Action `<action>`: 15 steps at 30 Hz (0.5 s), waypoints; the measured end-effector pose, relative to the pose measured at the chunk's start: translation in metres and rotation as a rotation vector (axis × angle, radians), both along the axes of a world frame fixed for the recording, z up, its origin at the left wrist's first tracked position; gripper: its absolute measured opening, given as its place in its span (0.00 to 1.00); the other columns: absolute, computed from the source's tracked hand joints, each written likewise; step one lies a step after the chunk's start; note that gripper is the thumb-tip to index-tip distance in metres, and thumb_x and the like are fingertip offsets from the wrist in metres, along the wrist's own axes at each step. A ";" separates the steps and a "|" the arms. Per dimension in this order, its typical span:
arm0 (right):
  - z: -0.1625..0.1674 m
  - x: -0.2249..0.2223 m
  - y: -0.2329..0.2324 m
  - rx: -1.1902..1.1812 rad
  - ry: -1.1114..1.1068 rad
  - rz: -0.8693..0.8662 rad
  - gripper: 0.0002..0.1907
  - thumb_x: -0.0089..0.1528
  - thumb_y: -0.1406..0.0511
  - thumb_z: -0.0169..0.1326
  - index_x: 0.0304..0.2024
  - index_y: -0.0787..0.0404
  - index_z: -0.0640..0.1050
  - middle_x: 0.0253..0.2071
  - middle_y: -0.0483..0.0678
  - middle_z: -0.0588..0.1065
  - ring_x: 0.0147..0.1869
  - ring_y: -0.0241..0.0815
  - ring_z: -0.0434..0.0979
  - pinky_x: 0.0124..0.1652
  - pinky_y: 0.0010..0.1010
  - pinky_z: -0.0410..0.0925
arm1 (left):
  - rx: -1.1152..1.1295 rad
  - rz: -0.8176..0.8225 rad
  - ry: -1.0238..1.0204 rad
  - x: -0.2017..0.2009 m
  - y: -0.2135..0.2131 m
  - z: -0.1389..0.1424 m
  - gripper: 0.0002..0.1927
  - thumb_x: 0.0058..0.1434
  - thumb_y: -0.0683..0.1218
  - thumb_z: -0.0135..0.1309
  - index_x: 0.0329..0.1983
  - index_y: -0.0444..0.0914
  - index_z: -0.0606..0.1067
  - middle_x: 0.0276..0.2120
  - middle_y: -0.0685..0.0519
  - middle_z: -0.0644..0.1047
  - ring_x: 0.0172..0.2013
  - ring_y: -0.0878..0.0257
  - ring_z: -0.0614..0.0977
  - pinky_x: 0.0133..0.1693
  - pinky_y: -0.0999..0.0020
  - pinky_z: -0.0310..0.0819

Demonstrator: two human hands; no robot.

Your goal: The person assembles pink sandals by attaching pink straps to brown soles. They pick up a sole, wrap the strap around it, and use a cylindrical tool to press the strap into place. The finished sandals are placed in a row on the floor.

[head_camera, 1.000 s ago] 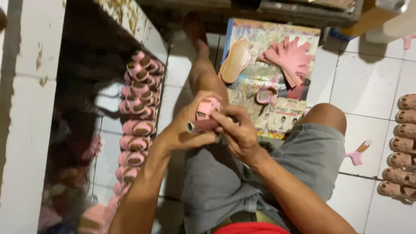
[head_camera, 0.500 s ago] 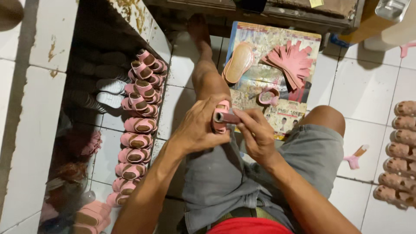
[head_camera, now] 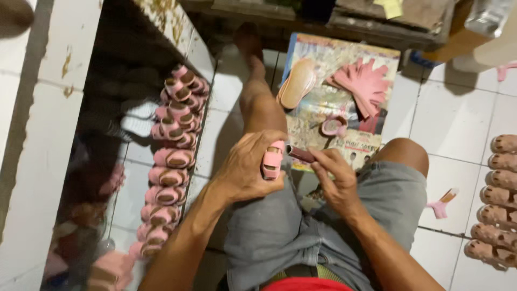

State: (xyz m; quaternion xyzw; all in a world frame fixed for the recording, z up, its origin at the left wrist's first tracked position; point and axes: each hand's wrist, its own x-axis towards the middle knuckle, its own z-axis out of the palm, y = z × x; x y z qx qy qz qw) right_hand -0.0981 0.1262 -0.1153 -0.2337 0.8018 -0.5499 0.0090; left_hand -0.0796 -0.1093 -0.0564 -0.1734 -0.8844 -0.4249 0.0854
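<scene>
My left hand grips a small pink sandal above my lap, its sole side toward me. My right hand pinches a short dark tool whose tip touches the sandal's edge. On a printed board ahead lie a tan insole, a fan of pink straps and a pink strap loop.
A column of finished pink sandals lines the floor on the left beside a white tiled ledge. Tan soles are stacked at the right edge. A pink scrap lies on the white tiles. My bare leg stretches forward.
Both hands dropped slightly toward my lap, and the sandal turned in my left hand. The dark tool now points at the sandal's right edge.
</scene>
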 end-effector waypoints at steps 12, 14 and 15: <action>0.008 0.004 0.005 -0.058 -0.021 0.057 0.19 0.66 0.74 0.54 0.60 0.63 0.77 0.44 0.51 0.76 0.44 0.42 0.77 0.42 0.29 0.69 | -0.005 0.004 0.026 0.002 0.006 0.002 0.35 0.47 0.42 0.66 0.59 0.40 0.68 0.46 0.46 0.76 0.48 0.46 0.79 0.52 0.54 0.73; 0.006 0.008 0.005 -0.041 -0.020 0.006 0.18 0.66 0.74 0.54 0.59 0.62 0.77 0.44 0.52 0.76 0.43 0.42 0.76 0.42 0.28 0.69 | 0.056 0.047 -0.060 0.005 0.004 0.000 0.34 0.48 0.44 0.68 0.59 0.40 0.68 0.45 0.47 0.76 0.47 0.47 0.80 0.51 0.55 0.74; 0.004 0.012 0.003 -0.034 -0.011 -0.025 0.18 0.66 0.74 0.55 0.59 0.62 0.78 0.44 0.52 0.76 0.43 0.41 0.76 0.42 0.28 0.69 | 0.098 0.085 -0.109 0.006 0.002 -0.002 0.35 0.48 0.44 0.68 0.59 0.40 0.68 0.46 0.47 0.76 0.46 0.47 0.80 0.50 0.56 0.75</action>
